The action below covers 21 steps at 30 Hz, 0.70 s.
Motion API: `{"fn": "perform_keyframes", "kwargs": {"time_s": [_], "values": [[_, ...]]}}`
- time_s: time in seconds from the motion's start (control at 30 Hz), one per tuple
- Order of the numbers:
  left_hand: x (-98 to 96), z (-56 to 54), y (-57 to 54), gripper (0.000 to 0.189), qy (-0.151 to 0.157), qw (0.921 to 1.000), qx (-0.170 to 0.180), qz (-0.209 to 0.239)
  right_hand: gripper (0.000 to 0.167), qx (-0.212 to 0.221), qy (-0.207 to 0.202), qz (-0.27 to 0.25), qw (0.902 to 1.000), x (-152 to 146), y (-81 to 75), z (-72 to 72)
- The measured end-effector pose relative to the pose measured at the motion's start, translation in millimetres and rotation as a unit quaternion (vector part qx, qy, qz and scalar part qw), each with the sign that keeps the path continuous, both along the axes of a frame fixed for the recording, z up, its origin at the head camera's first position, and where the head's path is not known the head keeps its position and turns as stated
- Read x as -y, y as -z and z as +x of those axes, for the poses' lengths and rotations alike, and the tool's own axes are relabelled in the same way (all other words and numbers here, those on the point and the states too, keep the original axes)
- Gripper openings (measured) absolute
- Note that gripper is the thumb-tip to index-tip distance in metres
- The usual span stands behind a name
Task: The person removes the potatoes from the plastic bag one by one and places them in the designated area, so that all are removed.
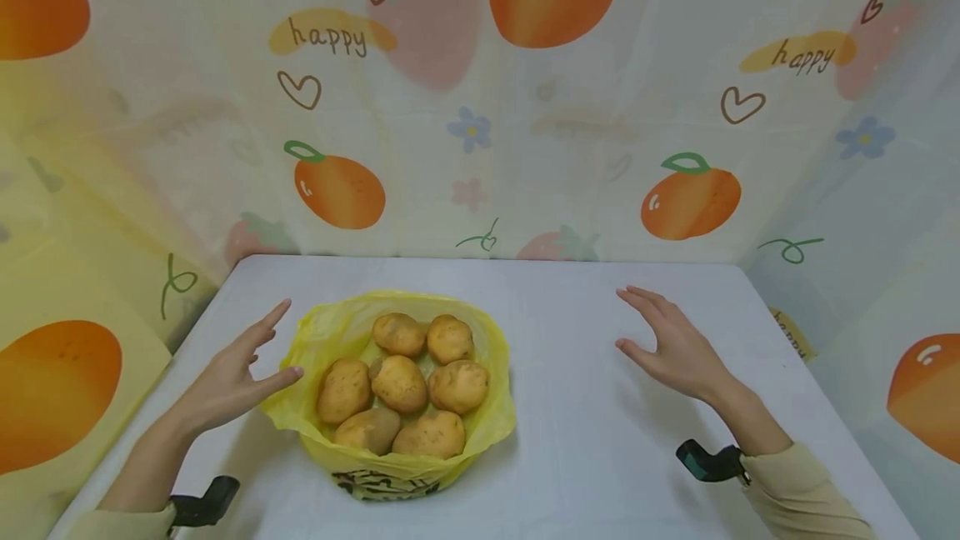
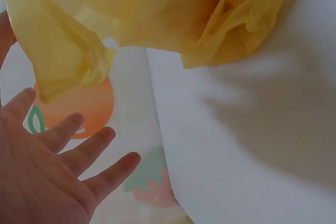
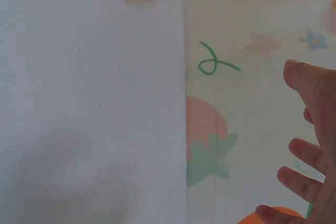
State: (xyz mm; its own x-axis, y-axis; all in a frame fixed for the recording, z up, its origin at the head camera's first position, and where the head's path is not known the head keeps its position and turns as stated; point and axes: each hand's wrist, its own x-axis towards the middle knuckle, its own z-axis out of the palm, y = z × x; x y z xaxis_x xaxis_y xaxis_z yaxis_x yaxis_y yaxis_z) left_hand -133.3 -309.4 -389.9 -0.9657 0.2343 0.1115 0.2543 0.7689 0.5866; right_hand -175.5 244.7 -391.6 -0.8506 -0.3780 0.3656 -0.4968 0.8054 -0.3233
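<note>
A yellow plastic bag (image 1: 390, 473) stands on the table with its mouth spread wide and its rim folded out. Several potatoes (image 1: 399, 383) lie inside it. My left hand (image 1: 228, 382) is at the bag's left side, fingers spread, thumb tip near the rim; whether it touches cannot be told. In the left wrist view the bag's yellow film (image 2: 157, 14) hangs beyond the spread fingers (image 2: 86, 150). Well to the right of the bag, my right hand (image 1: 678, 348) hovers over the table with fingers extended and nothing in it.
A white table (image 1: 570, 440) carries the bag left of its middle. Behind it and at both sides hangs a curtain (image 1: 555, 173) printed with oranges, strawberries and hearts. Each wrist wears a black camera mount (image 1: 206, 502).
</note>
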Motion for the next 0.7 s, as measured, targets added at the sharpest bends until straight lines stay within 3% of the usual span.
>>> {"fn": "perform_keyframes", "kwargs": {"time_s": [0.4,0.7], "values": [[-5.5,-3.1,2.9,0.082,0.024,0.9978,0.050,0.037,0.066,0.021,-0.042,-0.017,0.9988,31.4,2.9,1.5],[-10.5,-8.1,0.2,0.075,0.051,0.9952,0.068,0.048,0.066,0.038,-0.074,-0.030,0.9961,56.1,4.6,3.9]]}}
